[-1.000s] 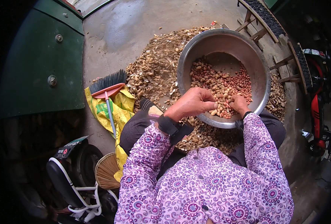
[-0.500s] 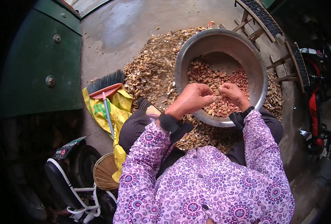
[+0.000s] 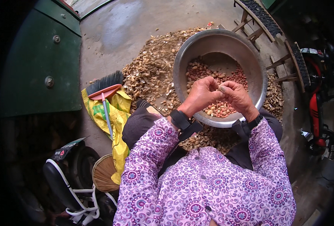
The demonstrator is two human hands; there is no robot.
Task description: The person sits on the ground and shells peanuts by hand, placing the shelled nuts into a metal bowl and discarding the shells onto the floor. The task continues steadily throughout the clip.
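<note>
Over the near half of a wide metal basin (image 3: pixel 258 56), my two hands meet fingertip to fingertip. My left hand (image 3: pixel 204 94) is closed in a pinch, thumb against forefinger. Against it, the thumb and forefinger of my right hand (image 3: pixel 237 98) are pinched too. Whatever sits between the fingertips is too small and covered to make out. Below lie reddish shelled peanuts (image 3: pixel 239 78) on the right of the basin and paler unshelled peanuts (image 3: pixel 194 71) towards the left. My hands hide part of both. Dark bands circle both wrists.
A broad heap of peanut shells (image 3: pixel 152 64) spreads left of the basin and beneath it. Further left, a broom (image 3: pixel 105 92) lies on a yellow sack (image 3: pixel 118 141), near a white-framed seat (image 3: pixel 67 184). Wooden stools (image 3: pixel 258 19) stand at right, beside a red-and-black vehicle (image 3: pixel 316 116).
Both hands have risen slightly and turned inward, and their fingertips now press together. The right hand has swung more upright. The view has shifted a little.
</note>
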